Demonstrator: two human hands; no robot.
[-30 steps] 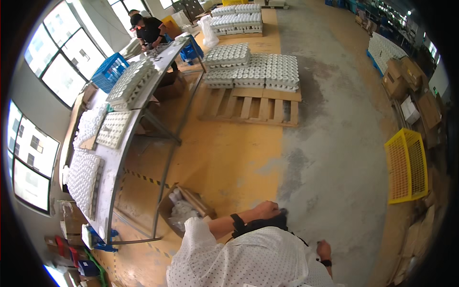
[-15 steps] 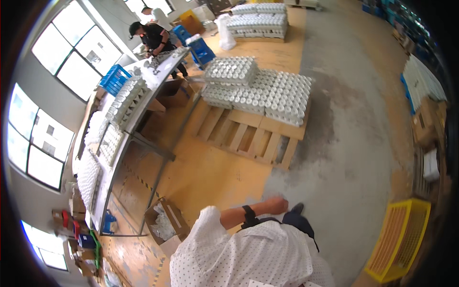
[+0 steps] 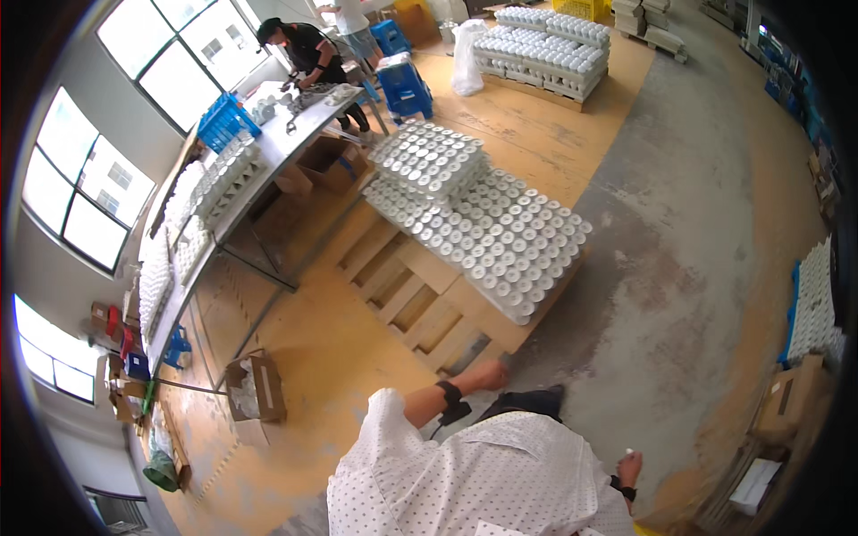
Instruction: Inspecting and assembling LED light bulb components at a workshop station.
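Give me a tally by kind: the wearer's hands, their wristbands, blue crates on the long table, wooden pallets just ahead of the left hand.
Hands: 2 (left hand, right hand)
Dark wristbands: 2
Blue crate: 1
Wooden pallet: 1
Total: 6

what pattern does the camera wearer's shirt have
The shirt is white with small dark dots, best seen in the head view.

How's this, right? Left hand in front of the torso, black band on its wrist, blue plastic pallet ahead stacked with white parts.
One thing's off: the pallet is brown wood, not blue plastic, as the head view shows. Left hand in front of the torso, black band on its wrist, pallet ahead stacked with white parts.
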